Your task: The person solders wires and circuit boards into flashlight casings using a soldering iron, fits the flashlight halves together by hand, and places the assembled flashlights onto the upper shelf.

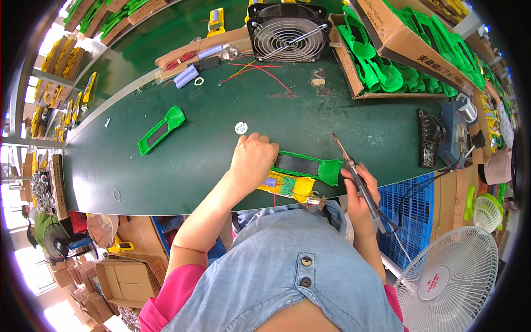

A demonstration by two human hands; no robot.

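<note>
My left hand (253, 159) is closed round the left end of a green plastic shell half (298, 163) with a dark strip inside it. Its fingertips are partly hidden. A soldering iron (362, 188) is gripped in my right hand (369, 191), its tip pointing up and away over the table. The right fingers are close to the shell's wide end. Just below the green shell, at the table's near edge, lies a yellow shell half (301, 187) with a green circuit board (287, 186), a blue cell and a round lamp head (315, 201).
Another green shell half (160, 130) and a round white sticker (241, 128) lie on the table. Blue cells (186, 76), red wires (260, 67) and a black fan (289, 34) are at the back. Green shells fill boxes (398, 95) at far right, near a soldering station (454, 133).
</note>
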